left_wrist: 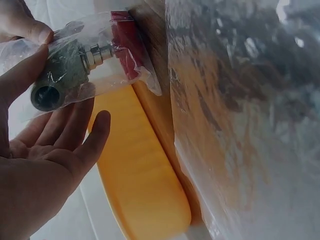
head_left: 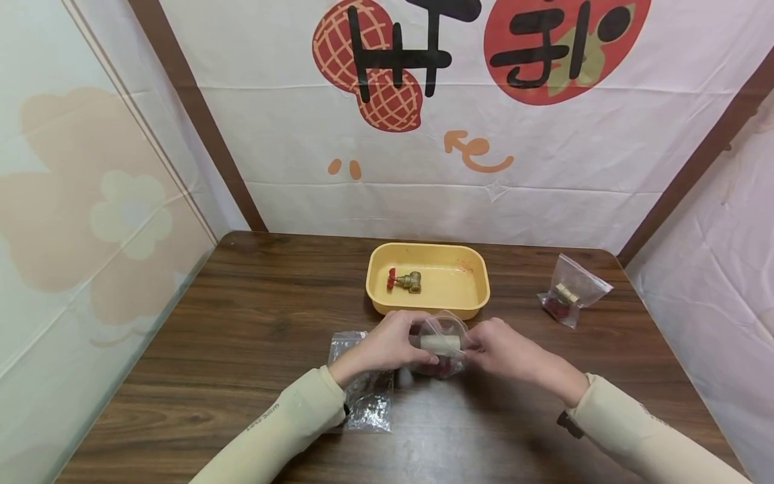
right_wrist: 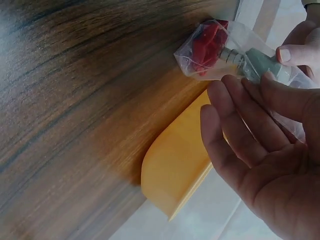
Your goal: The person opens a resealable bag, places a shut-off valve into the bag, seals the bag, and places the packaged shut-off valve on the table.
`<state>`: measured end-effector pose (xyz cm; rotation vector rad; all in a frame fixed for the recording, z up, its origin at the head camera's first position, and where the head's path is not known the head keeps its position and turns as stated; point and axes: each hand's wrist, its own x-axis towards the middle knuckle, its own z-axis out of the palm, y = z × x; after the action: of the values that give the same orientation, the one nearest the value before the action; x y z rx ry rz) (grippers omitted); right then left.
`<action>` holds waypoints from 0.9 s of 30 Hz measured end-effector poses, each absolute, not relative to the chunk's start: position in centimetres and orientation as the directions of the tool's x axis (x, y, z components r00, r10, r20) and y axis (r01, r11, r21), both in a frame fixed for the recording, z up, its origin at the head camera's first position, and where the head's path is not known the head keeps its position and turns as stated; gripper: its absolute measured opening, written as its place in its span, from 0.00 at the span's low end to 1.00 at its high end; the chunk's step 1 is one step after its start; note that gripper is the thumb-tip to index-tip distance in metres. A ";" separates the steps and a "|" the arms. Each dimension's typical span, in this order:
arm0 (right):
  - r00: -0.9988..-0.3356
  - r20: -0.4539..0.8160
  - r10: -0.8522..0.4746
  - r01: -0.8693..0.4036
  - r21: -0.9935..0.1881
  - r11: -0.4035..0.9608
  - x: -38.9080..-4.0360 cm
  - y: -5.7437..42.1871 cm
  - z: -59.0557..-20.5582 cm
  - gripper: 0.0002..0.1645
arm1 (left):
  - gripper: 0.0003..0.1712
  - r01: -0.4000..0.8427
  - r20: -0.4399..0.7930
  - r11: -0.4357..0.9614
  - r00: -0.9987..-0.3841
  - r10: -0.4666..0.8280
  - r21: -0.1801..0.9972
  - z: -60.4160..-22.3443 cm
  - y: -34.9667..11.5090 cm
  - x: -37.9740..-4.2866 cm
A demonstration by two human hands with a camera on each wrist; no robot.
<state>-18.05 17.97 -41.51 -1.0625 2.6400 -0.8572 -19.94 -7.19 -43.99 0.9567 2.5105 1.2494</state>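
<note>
A gate valve [left_wrist: 62, 67] with a red handwheel [left_wrist: 126, 44] is inside a clear zip bag [head_left: 449, 321], above the table in front of the yellow tray. My left hand [head_left: 393, 343] grips the valve body through the plastic, thumb on the near side and fingers behind. From the other side, my right hand [head_left: 502, 348] pinches the bag's edge between thumb and forefinger. The right wrist view shows the handwheel [right_wrist: 207, 47] pointing away from my right palm. Part of the valve body is hidden behind my fingers.
Behind my hands stands a yellow tray [head_left: 480, 310] with a brass valve [head_left: 409, 281] lying in it. Another bagged valve [head_left: 562, 299] sits at the right. A flat clear bag [head_left: 370, 407] lies beneath my left forearm on the wooden table [head_left: 242, 323].
</note>
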 end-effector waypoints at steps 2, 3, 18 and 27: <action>-0.733 0.051 -0.678 -0.577 -0.574 0.581 -18.0 18.1 -41.4 0.17 | 0.21 0.472 0.127 0.439 -0.778 0.615 0.764 -43.9 -7.3 -19.9; -0.737 0.047 -0.675 -0.569 -0.582 0.581 -18.0 18.2 -41.3 0.16 | 0.21 0.475 0.131 0.440 -0.778 0.614 0.762 -43.9 -7.3 -19.9; -0.746 0.068 -0.663 -0.573 -0.574 0.585 -17.7 19.6 -38.9 0.10 | 0.20 0.525 0.209 0.464 -0.791 0.575 0.713 -43.3 -8.3 -19.4; -0.769 0.133 -0.625 -0.576 -0.567 0.588 -17.4 20.0 -38.2 0.07 | 0.09 0.481 0.180 0.450 -0.807 0.562 0.752 -42.8 -9.6 -19.4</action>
<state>-17.43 20.00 -38.25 -1.0335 2.7271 -0.9289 -19.45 -9.62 -42.83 0.9350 2.5927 1.2971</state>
